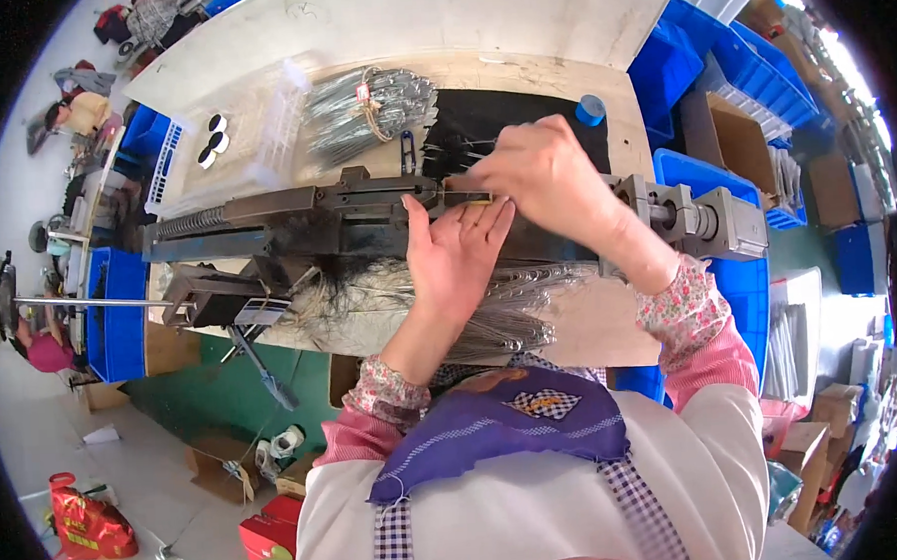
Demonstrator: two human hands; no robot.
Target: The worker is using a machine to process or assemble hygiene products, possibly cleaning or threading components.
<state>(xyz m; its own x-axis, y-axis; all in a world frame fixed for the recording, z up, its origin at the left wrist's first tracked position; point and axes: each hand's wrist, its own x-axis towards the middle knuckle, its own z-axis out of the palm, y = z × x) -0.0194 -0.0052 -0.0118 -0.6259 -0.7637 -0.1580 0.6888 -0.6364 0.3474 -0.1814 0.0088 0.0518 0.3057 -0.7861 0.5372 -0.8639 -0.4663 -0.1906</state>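
A long dark metal machine runs across the bench in front of me. Palm up, my left hand is open at its near side, fingers stretched toward the middle of the machine. Just right of it, my right hand is closed, its fingers curled down over the machine. A small brass-coloured strip shows at my left fingertips, below the right fingers. Whatever the right fingers pinch is hidden. Thin metal wires lie in a bundle on the bench beneath my left wrist.
Behind the machine lie a tied wire bundle and a black mat with a blue round lid. A clear plastic basket stands at the left. Blue bins flank the bench. The machine's grey end block juts out right.
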